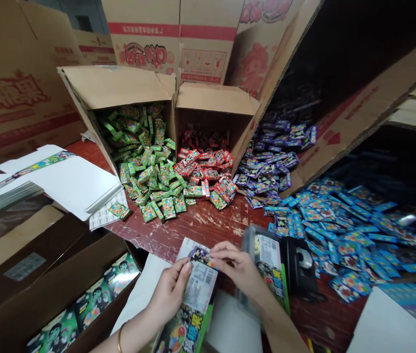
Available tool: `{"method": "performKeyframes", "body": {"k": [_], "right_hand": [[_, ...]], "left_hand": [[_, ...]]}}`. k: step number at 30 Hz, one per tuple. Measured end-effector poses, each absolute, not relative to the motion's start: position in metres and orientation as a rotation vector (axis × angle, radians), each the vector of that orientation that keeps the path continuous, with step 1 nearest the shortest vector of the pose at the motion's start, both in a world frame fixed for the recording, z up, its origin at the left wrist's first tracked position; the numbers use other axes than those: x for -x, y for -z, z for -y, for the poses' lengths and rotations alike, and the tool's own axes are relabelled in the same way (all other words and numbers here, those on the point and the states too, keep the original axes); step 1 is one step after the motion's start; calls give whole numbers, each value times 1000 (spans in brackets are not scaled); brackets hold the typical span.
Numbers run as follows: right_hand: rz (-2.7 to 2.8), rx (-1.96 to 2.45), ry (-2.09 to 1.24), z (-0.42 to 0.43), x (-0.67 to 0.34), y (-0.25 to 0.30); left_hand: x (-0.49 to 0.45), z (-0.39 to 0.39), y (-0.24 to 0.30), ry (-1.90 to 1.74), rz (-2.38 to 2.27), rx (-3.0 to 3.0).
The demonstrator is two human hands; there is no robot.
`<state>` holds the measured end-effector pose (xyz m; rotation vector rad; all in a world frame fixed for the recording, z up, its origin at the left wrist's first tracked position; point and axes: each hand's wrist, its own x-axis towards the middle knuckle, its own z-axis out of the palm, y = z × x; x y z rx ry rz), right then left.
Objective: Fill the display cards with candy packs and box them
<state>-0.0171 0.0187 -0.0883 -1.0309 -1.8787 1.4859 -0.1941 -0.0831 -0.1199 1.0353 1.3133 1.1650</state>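
Note:
My left hand (169, 289) grips the upper left edge of a printed display box (193, 304) held near the table's front edge. My right hand (235, 267) pinches the box's top flap together with a small purple packet (201, 255). Just right of my hands lies a second display box (268, 267) in clear wrap. Beyond them small candy packets spill onto the red table: green packets (149, 166), red packets (208, 169), purple packets (270, 159) and blue packets (343, 228).
Tipped cardboard cartons (119, 88) hold the packet piles. Flat white box blanks (64, 179) lie at the left. A carton (83, 304) at lower left holds finished display boxes. A black tape dispenser (303, 269) sits right of my hands. Printed cartons stack behind.

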Motion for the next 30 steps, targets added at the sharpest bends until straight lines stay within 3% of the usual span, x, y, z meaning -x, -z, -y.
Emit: {"method": "performKeyframes", "body": {"k": [5, 10, 13, 17, 21, 30], "right_hand": [[1987, 933, -1592, -17, 22, 86], [1811, 1272, -811, -103, 25, 104], [1760, 1300, -708, -167, 30, 109], [1687, 1278, -786, -194, 27, 121], [1576, 1205, -1027, -165, 6, 126], [1540, 1103, -1413, -82, 8, 62]], "left_hand": [[196, 78, 117, -1215, -1183, -925], [203, 68, 112, -1127, -1074, -1052], [206, 66, 110, -1177, -1112, -1097], [211, 64, 110, -1245, -1143, -1095], [217, 59, 117, -1169, -1139, -1075], [205, 67, 117, -1272, -1095, -939]]}}
